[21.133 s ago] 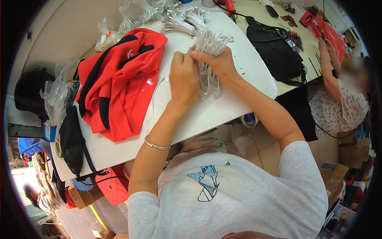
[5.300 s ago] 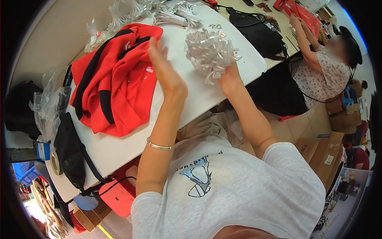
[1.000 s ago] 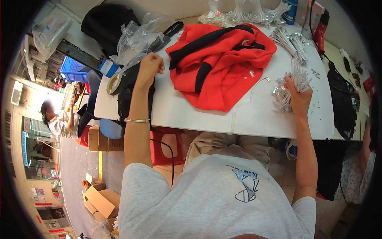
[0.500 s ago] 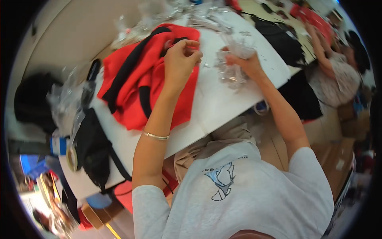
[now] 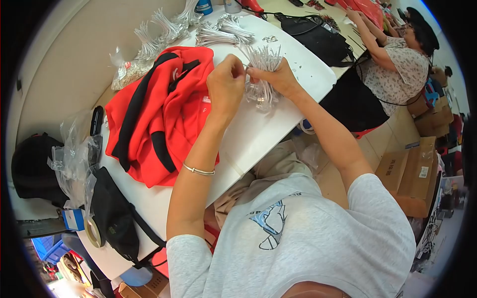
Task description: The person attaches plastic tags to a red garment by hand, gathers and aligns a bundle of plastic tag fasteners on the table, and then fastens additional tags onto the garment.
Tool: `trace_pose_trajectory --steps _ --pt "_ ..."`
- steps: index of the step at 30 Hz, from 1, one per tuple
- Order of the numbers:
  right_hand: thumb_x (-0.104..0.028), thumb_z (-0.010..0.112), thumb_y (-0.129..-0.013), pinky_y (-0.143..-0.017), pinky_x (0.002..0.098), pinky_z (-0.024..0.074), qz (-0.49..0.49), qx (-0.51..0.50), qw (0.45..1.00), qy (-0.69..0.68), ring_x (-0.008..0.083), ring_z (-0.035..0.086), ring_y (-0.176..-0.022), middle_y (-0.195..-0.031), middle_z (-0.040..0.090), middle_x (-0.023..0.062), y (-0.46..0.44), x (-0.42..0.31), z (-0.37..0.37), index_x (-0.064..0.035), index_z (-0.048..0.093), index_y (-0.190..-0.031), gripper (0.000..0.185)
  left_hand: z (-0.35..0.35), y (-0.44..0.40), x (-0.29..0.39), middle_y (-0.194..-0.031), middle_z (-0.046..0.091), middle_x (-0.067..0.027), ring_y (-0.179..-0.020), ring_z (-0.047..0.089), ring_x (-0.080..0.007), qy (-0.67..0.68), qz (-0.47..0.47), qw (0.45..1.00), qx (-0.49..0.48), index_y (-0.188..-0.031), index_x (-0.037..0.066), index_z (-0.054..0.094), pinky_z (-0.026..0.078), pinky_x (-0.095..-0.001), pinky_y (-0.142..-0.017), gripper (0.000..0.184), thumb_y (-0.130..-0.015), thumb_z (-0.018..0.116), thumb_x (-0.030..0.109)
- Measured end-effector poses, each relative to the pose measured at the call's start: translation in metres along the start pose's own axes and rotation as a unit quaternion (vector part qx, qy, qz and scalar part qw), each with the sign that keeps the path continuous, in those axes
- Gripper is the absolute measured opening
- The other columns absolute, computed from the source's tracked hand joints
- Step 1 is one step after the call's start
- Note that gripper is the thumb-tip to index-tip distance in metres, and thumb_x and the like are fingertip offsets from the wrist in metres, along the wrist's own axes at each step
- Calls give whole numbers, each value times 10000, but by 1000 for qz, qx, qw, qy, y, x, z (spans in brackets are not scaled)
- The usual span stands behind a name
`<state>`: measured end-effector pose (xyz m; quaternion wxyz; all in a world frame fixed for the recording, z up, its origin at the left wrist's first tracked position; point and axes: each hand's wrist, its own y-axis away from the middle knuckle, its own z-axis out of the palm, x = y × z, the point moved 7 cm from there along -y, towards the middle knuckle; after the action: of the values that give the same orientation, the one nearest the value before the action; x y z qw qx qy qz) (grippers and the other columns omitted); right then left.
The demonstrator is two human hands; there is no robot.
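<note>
In the head view, my right hand (image 5: 279, 79) is wrapped round a bundle of thin white wires (image 5: 267, 60), whose ends fan out above the fist and hang below it. My left hand (image 5: 226, 87) is closed in a pinch just left of that bundle. Whatever its fingertips hold is too small to make out. Under my left forearm lies a crumpled red garment with black bands (image 5: 159, 119), spread over the white table (image 5: 248, 144).
More white wire bundles (image 5: 217, 36) lie along the table's back edge, near a bag of small pale parts (image 5: 130, 73). A black bag (image 5: 117, 218) and a tape roll (image 5: 93, 232) sit at the left. Another person (image 5: 395, 69) works at the right, beyond a black backpack (image 5: 318, 39).
My two hands have come closer together, the pinched left fingers now beside the wire bundle. The camera view has shifted, and the wires show more sharply.
</note>
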<state>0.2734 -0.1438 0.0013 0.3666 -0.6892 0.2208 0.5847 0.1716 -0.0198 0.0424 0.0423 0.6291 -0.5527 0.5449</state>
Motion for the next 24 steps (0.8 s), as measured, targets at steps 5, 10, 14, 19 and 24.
trace_pose_trajectory --steps 5,10,14,19,24 --pt "-107 790 -820 -590 200 518 10 -22 1000 -10 75 607 -588 -687 711 24 3 0 6 -21 765 -874 105 -9 7 -10 -747 651 -79 -609 586 -209 -211 64 975 39 -834 23 639 455 -309 -572 115 -764 647 -69" --pt "-109 784 -826 -575 198 513 2 -58 998 -16 70 605 -588 -686 710 25 -1 -1 10 -21 768 -881 105 -26 -6 -23 -926 665 -96 -703 594 -194 -133 -108 981 93 -998 4 675 472 -315 -603 170 -828 677 1" --pt "-88 773 -830 -584 198 510 2 -72 997 -20 76 607 -597 -689 704 27 1 0 12 -22 761 -897 95 -5 -10 -45 -1085 660 -115 -810 609 -195 228 -271 926 131 -1209 -23 632 494 -324 -653 354 -879 697 87" --pt "-38 747 -838 -624 204 514 2 -69 997 -34 101 621 -623 -699 686 30 3 -8 13 -24 735 -903 68 25 -14 -53 -1154 648 -120 -924 610 -206 532 -228 783 229 -1427 -57 464 509 -324 -748 628 -903 718 180" --pt "-68 751 -844 -615 198 510 -3 -50 997 -57 88 617 -623 -702 692 23 5 -8 12 -29 743 -896 66 27 3 -37 -1103 673 -111 -1003 606 -207 522 -225 810 146 -1433 -61 428 498 -310 -831 694 -873 751 193"
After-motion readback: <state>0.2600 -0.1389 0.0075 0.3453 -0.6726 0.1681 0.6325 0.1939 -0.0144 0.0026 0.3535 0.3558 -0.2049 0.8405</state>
